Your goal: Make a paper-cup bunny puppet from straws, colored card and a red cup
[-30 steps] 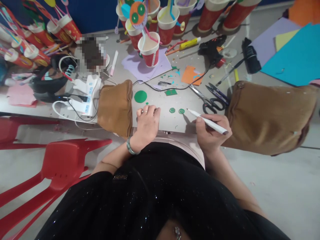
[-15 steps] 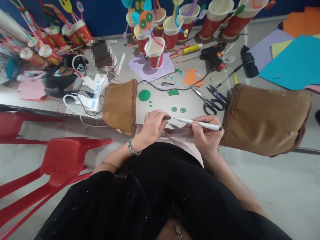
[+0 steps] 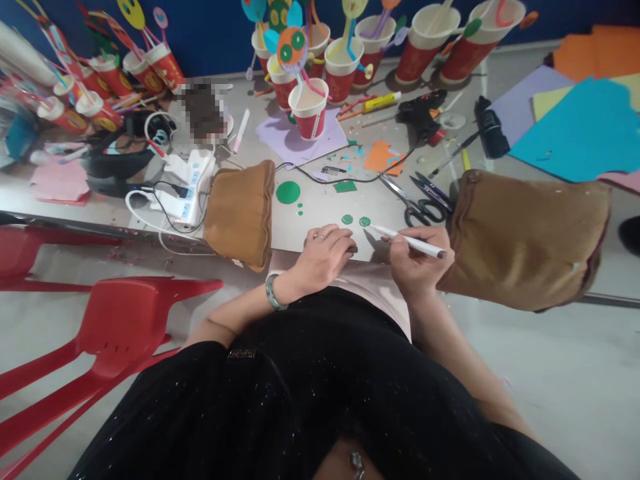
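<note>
My right hand (image 3: 423,261) grips a white marker (image 3: 413,245) with a dark end. Its tip points left, at or just beside the right one of two small green paper circles (image 3: 365,221); actual contact I cannot tell. Dark lines show on both circles. My left hand (image 3: 327,255) rests at the table edge, fingers curled round a dark marker cap (image 3: 353,250) that is mostly hidden. Farther left lie a larger green disc (image 3: 288,193) and two tiny green dots (image 3: 300,209).
Scissors (image 3: 416,208) lie beyond my right hand. Brown cushions, left (image 3: 237,217) and right (image 3: 525,240), flank the work spot. A paper cup (image 3: 310,120) with a paper figure stands on purple paper. A glue gun (image 3: 423,113) and its cord lie behind.
The marker tip has moved from near the cap up and right to the right green circle. My left hand has shifted slightly right and down, hiding more of the cap.
</note>
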A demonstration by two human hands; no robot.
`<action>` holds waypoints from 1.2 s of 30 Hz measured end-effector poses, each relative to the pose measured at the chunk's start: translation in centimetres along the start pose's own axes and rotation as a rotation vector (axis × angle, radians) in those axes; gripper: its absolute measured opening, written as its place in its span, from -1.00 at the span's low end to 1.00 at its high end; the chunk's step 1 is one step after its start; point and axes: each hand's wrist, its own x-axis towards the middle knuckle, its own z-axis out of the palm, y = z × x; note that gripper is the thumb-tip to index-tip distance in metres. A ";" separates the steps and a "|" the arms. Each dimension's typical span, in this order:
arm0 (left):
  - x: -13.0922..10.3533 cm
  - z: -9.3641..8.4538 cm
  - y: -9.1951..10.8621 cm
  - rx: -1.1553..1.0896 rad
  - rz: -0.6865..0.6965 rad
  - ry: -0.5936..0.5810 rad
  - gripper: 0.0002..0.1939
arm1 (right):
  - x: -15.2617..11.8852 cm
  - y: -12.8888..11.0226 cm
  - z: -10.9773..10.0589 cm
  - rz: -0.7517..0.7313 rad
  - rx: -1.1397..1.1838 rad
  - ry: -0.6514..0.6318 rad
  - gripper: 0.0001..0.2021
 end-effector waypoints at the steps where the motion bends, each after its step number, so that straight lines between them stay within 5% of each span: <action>1: 0.0 0.1 0.1 0.013 0.008 -0.003 -0.74 | 0.0 -0.2 0.0 -0.037 -0.034 0.035 -0.81; 17: 0.6 1.5 0.1 0.006 0.005 -0.051 -0.70 | 0.5 -1.6 -0.1 -0.106 -0.132 -0.002 -0.82; 22: 0.5 0.9 0.0 -0.157 -0.075 0.028 -0.74 | 0.6 -2.3 -0.1 0.019 0.164 0.097 -0.75; 27: 0.4 0.8 -0.3 -0.272 -0.115 0.087 -0.77 | 0.8 -3.5 -0.6 0.155 0.519 -0.023 -0.76; 36: 0.2 0.8 -0.4 -0.233 -0.112 0.056 -0.72 | 0.5 -3.7 -1.0 0.202 0.552 -0.088 -0.81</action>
